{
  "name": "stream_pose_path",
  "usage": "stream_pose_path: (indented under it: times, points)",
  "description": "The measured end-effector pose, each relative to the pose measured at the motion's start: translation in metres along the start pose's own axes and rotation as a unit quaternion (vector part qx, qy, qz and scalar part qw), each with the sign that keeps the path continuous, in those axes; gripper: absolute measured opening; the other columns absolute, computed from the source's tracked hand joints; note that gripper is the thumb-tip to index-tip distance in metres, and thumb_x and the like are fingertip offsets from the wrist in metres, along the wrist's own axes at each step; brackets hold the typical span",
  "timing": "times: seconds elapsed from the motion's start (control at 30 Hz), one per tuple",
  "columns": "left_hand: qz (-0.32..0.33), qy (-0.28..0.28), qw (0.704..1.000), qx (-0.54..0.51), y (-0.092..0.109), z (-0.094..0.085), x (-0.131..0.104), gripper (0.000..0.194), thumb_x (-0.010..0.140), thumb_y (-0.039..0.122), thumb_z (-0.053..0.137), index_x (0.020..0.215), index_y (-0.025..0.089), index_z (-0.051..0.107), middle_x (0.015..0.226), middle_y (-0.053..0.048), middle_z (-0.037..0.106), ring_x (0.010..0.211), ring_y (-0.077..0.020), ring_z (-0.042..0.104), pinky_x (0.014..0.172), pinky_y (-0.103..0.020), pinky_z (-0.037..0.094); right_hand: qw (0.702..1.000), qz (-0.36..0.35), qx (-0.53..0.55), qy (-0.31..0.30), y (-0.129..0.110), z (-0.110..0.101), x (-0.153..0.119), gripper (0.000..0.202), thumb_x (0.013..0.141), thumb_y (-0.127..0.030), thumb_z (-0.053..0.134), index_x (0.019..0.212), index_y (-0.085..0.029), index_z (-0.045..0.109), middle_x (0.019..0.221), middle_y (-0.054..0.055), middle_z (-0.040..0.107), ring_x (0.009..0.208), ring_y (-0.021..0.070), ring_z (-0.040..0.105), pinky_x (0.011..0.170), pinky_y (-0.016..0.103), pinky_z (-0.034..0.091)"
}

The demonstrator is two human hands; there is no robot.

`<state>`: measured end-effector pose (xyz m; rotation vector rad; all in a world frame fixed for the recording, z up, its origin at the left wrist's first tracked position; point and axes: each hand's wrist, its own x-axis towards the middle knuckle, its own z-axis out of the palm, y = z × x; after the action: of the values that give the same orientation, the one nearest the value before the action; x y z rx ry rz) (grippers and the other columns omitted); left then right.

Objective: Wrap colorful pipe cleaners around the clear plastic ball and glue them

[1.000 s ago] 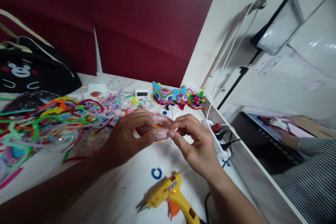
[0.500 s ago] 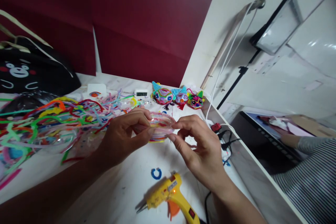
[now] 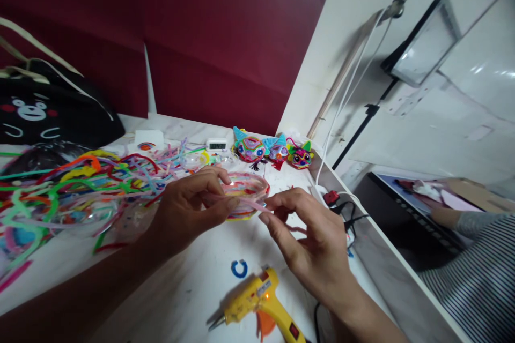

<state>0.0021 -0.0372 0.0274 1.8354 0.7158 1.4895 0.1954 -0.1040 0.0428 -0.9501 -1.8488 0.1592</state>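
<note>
A clear, rounded shell banded with colourful pipe cleaners (image 3: 245, 182) is pinched at its left side by my left hand (image 3: 197, 198). Across its near side runs a pale pink pipe cleaner (image 3: 252, 203). The thumb and forefinger of my right hand (image 3: 308, 233) close on the right end of that strip, just off the shell. On the table below lie a curled blue pipe cleaner piece (image 3: 239, 268) and a yellow glue gun (image 3: 253, 297) with its light glowing orange. An orange piece (image 3: 265, 324) lies beside the gun's handle.
Tangled pipe cleaners (image 3: 80, 182) cover the table's left. Decorated fish-like figures (image 3: 251, 149) and a small digital clock (image 3: 217, 144) stand at the back. A power strip (image 3: 332, 198) with cables lies on the right. A person in a striped top (image 3: 478, 262) is beyond the table edge.
My right hand has moved slightly right and down, away from the shell, drawing the pink strip's end with it. My left hand stays nearly in place.
</note>
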Motion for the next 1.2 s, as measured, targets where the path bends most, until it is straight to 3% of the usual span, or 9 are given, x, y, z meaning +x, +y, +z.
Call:
stream_pose_path:
  times: [0.23, 0.4, 0.6, 0.73, 0.9, 1.1, 1.2]
  points:
    - [0.049, 0.031, 0.998, 0.04, 0.006, 0.0, 0.002, 0.027, 0.07, 0.014, 0.069, 0.055, 0.022, 0.048, 0.058, 0.003, 0.047, 0.077, -0.0196, 0.053, 0.077, -0.035, 0.047, 0.998, -0.021, -0.05, -0.02, -0.004, 0.002, -0.005, 0.014, 0.09, -0.012, 0.06, 0.1, -0.021, 0.06, 0.085, 0.002, 0.066, 0.075, 0.0148, 0.064, 0.068, 0.025, 0.055]
    - [0.055, 0.055, 0.997, 0.03, -0.003, -0.004, 0.005, 0.031, 0.072, 0.017, 0.068, 0.052, 0.022, 0.045, 0.056, 0.003, 0.045, 0.074, -0.0188, 0.051, 0.078, -0.035, 0.045, 0.996, -0.057, -0.065, -0.033, -0.006, 0.004, -0.006, 0.016, 0.09, -0.007, 0.058, 0.101, -0.019, 0.059, 0.088, 0.005, 0.068, 0.077, 0.0171, 0.064, 0.068, 0.028, 0.052]
    - [-0.017, 0.11, 0.994, -0.021, -0.02, -0.011, 0.007, 0.03, 0.069, 0.023, 0.07, 0.051, 0.02, 0.046, 0.067, 0.0, 0.052, 0.084, -0.0205, 0.054, 0.084, -0.037, 0.044, 0.99, -0.13, -0.048, -0.001, -0.017, 0.002, -0.008, 0.031, 0.083, 0.001, 0.06, 0.107, -0.018, 0.06, 0.093, 0.009, 0.071, 0.087, 0.0209, 0.067, 0.078, 0.033, 0.053]
    - [-0.058, 0.149, 0.985, -0.065, -0.018, -0.013, 0.011, 0.029, 0.064, 0.022, 0.068, 0.049, 0.019, 0.043, 0.069, 0.0, 0.052, 0.08, -0.0189, 0.053, 0.073, -0.032, 0.045, 0.987, -0.141, -0.061, 0.056, -0.027, -0.008, -0.008, 0.033, 0.08, 0.003, 0.061, 0.105, -0.019, 0.062, 0.089, 0.008, 0.071, 0.086, 0.0211, 0.067, 0.078, 0.033, 0.053]
    - [-0.095, 0.184, 0.97, -0.123, -0.016, -0.015, 0.016, 0.029, 0.06, 0.022, 0.069, 0.046, 0.019, 0.044, 0.071, -0.001, 0.053, 0.076, -0.0172, 0.052, 0.066, -0.027, 0.043, 0.987, -0.111, -0.114, 0.002, -0.023, -0.03, -0.015, 0.027, 0.083, -0.003, 0.063, 0.103, -0.021, 0.061, 0.091, 0.007, 0.072, 0.083, 0.0207, 0.069, 0.075, 0.03, 0.054]
    - [-0.107, 0.193, 0.955, -0.2, -0.02, -0.018, 0.021, 0.027, 0.058, 0.019, 0.068, 0.044, 0.018, 0.045, 0.068, 0.0, 0.052, 0.073, -0.015, 0.049, 0.061, -0.023, 0.04, 0.982, 0.039, -0.144, -0.116, 0.008, -0.051, -0.057, 0.004, 0.091, -0.022, 0.06, 0.09, -0.024, 0.064, 0.08, 0.0, 0.072, 0.071, 0.0143, 0.071, 0.063, 0.018, 0.053]
    - [-0.103, 0.197, 0.951, -0.217, -0.015, -0.019, 0.021, 0.029, 0.056, 0.017, 0.069, 0.042, 0.018, 0.044, 0.064, 0.001, 0.05, 0.075, -0.0155, 0.049, 0.064, -0.022, 0.04, 0.962, 0.131, -0.121, -0.208, 0.028, -0.051, -0.091, 0.012, 0.092, -0.029, 0.058, 0.083, -0.024, 0.064, 0.072, -0.002, 0.07, 0.066, 0.0125, 0.069, 0.063, 0.016, 0.052]
